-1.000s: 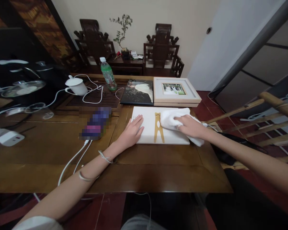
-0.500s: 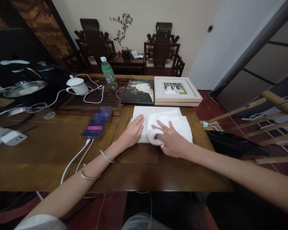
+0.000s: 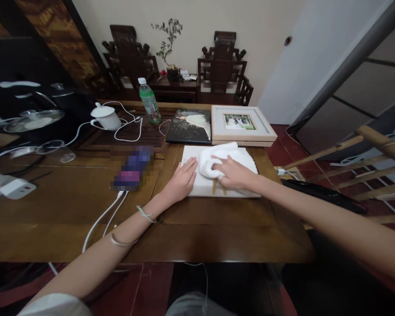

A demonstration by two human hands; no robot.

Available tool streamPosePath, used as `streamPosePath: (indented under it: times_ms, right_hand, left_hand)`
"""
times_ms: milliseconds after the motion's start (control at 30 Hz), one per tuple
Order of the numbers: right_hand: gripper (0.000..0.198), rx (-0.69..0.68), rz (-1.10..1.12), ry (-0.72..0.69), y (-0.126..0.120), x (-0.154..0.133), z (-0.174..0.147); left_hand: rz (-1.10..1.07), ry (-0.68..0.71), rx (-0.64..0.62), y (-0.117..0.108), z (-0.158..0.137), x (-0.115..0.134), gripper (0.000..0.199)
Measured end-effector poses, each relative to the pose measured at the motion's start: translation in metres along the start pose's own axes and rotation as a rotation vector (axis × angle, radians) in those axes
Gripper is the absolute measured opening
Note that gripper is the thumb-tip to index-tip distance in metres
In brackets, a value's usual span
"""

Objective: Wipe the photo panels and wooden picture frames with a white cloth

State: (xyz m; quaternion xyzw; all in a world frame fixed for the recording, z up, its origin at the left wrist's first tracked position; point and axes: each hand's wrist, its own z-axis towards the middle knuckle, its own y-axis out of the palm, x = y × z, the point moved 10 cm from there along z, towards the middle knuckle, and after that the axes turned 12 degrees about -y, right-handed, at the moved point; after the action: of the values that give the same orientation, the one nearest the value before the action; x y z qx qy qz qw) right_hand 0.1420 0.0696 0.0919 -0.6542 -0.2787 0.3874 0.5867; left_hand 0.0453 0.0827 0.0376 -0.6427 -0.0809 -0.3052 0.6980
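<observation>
Presses the left hand (image 3: 180, 180) palm down, fingers straight and close together, on the left part of a flat white rectangular board (image 3: 200, 188), grasping nothing with it. Curls the right hand (image 3: 233, 173) around a bunched, fluffy white cloth (image 3: 206, 159) and rests that cloth on the board, just to the right of the left fingertips. Has the board lying beneath both hands on a brown polished wooden table (image 3: 200, 232). Shows two tan strips (image 3: 214, 186) on the board just on the near side of the right hand; seems to hide more of that tan shape under the cloth, though too covered to tell.

Has a dark rectangular panel with a large white shape (image 3: 179, 132) beyond the left hand, and, touching it, a pale wood-edged frame with a small photograph (image 3: 265, 131) beyond the right hand. Has a pixelated dark blue and pink object (image 3: 131, 169) to the left of the left hand, and farther beyond that hand an upright green plastic bottle with a white cap (image 3: 150, 105) and a white lidded cup (image 3: 107, 119)
</observation>
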Motion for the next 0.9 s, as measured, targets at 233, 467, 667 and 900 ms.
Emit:
streamPosePath:
  times_ms: [233,467,667,900]
  right_hand:
    - [0.049,0.075,-0.058,0.079,0.001,0.019,0.02]
    - [0.049,0.01,-0.003,0.009,0.021,-0.045,-0.022]
    - [0.039,-0.117,0.125,-0.004,0.02,-0.084,-0.045]
    - [0.039,-0.065,-0.007,0.104,0.007,-0.022,-0.008]
  left_hand:
    - [-0.016,-0.001,-0.012,0.0,0.0,0.0,0.048]
    - [-0.015,0.008,0.016,0.0,0.0,0.0,0.047]
    - [-0.004,-0.003,0.021,0.0,0.0,0.0,0.047]
    - [-0.016,0.004,0.015,0.0,-0.001,0.0,0.046]
